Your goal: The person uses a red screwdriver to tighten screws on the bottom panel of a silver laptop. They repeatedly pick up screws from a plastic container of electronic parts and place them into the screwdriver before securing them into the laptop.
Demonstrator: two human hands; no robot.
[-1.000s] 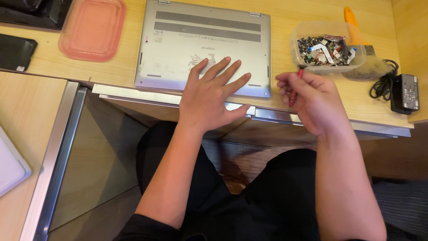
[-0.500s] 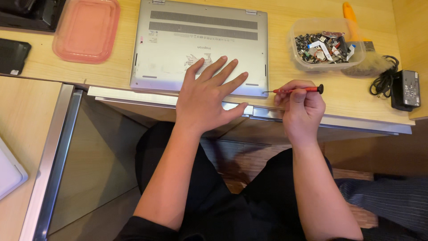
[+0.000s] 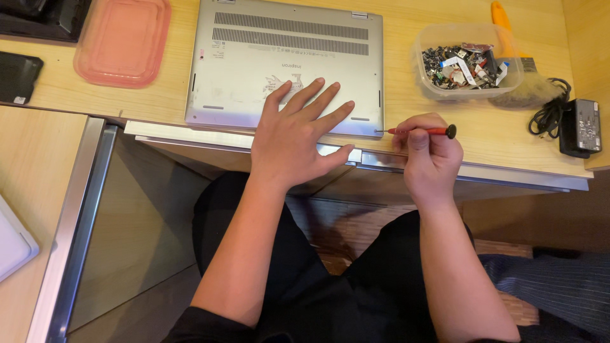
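The left hand (image 3: 298, 136) covers part of the laptop's (image 3: 286, 57) near edge. The screwdriver's (image 3: 422, 131) tip is too fine to tell whether it touches. Far left of that hand, a black object (image 3: 18, 76) and a white one (image 3: 14, 241) are cut off by the edge.

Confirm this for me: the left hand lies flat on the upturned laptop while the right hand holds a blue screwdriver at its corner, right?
Not quite: the head view shows the screwdriver is red, not blue. The left hand does lie flat on the laptop, the right hand working at its corner.

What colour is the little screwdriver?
The screwdriver in the right hand is red with a black end cap, seen in the head view.
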